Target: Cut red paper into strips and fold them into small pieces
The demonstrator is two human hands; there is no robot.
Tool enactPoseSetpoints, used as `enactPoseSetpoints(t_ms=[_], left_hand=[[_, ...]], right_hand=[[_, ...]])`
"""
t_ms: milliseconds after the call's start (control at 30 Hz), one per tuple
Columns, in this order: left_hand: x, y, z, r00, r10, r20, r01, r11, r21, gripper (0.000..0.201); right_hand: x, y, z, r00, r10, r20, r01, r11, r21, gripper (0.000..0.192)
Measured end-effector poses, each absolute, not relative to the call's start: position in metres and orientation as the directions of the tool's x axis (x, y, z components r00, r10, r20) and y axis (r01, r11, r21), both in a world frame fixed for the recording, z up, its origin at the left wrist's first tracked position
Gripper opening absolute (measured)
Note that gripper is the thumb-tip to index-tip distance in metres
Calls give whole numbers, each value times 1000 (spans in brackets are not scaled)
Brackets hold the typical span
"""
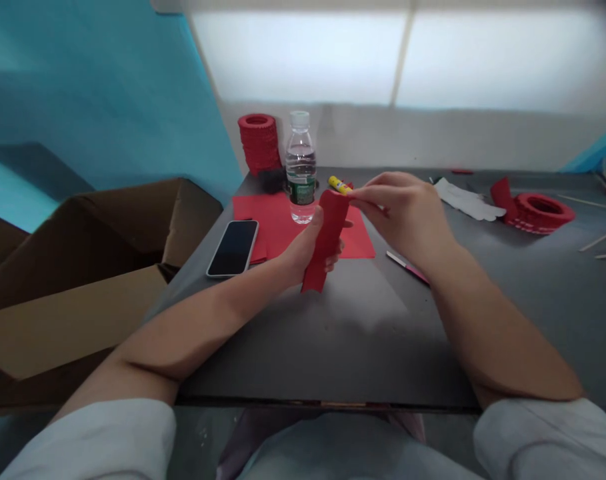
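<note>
My left hand [307, 248] is closed around a folded red paper strip [329, 230], its thumb on the near face and its fingers behind. The strip stands tilted above the table, with a notched lower end and a rounded top. My right hand [400, 203] pinches at the strip's upper right edge, fingertips together. Just behind the strip's top shows a yellow glue stick [339, 184], partly hidden. A clear water bottle [301, 167] stands upright beyond my left hand, on or beside a red paper sheet [357, 243].
A phone [234, 247] lies on the grey table [303, 353] at left, near an open cardboard box [77, 320]. A red paper roll [259, 143] stands behind. Rightward are a slim pen-like tool [407, 267], a white glove [467, 200], and a red ring-shaped roll [543, 212].
</note>
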State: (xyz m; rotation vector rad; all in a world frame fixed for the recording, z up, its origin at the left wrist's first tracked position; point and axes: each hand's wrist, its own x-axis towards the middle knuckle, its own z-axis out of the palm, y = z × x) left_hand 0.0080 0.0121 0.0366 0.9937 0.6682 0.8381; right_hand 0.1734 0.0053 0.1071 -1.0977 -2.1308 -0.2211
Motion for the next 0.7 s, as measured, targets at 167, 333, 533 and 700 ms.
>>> enactPoseSetpoints(t_ms=[167, 333, 533, 700], left_hand=[[2, 20, 39, 455, 878, -148, -306, 310, 900, 72], [2, 21, 44, 400, 896, -192, -348, 342, 873, 57], [3, 22, 47, 330, 930, -163, -340, 278, 898, 33], [1, 24, 46, 342, 932, -118, -330, 237, 914, 28]], right_hand=[[152, -2, 88, -586, 579, 567, 766, 625, 153, 26], [144, -1, 71, -693, 485, 533, 694, 649, 311, 26], [142, 3, 70, -738, 439, 512, 650, 668, 362, 26], [140, 4, 68, -732, 459, 503, 660, 662, 355, 27]])
